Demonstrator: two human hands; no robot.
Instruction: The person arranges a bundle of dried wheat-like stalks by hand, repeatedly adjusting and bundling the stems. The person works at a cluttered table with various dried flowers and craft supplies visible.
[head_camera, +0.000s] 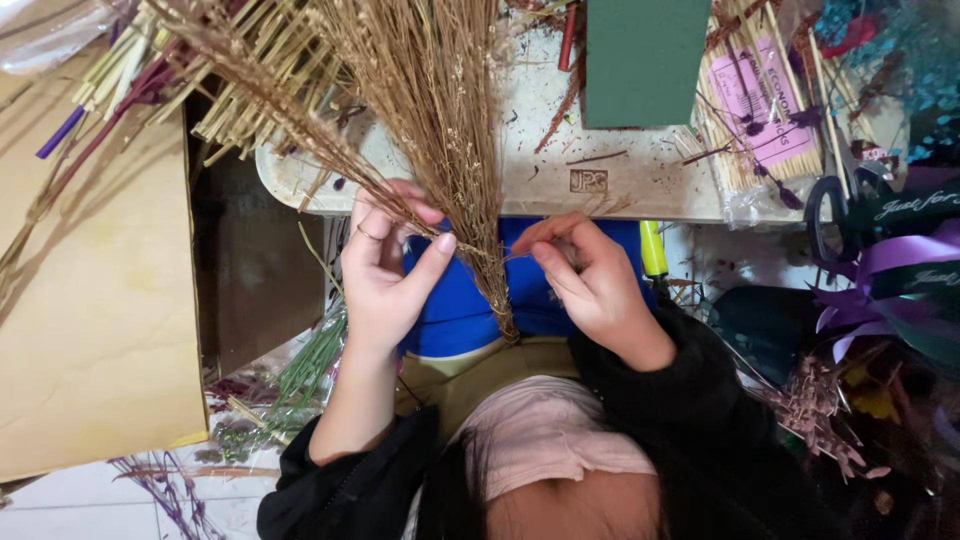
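1. far left, a sheet of brown paper (90, 300) lies flat, and a loose heap of pale straw stalks (250, 70) spills over its upper edge onto the white table (600, 185).
2. the left hand (385, 275) is closed on the bundle of dried grass (440, 110). thumb and fingers wrap the stems where they narrow, just in front of the table's edge.
3. the bundle is held between the two hands. its cut ends point down toward the person's lap over something blue (450, 310), and its feathery tops fan up and out across the table.
4. the right hand (590, 285) pinches with thumb and forefinger, the other fingers curled. it seems to hold a thin strand (490, 252) running across to the bundle, too fine to tell what kind.
5. further right on the table are a dark green block (645, 60) and a clear packet of pale sticks (760, 120). black-handled scissors (825, 215) and purple ribbon (900, 260) lie near the right edge.
6. risks, as a judgement: the stems look dry and brittle, so a tight squeeze or sharp tug could snap them. if the left hand's grip loosens, the bundle would likely splay — it is held at one narrow spot. the fine strand could slip from the pinch, and the spread tops sit near the clutter, where they might snag.
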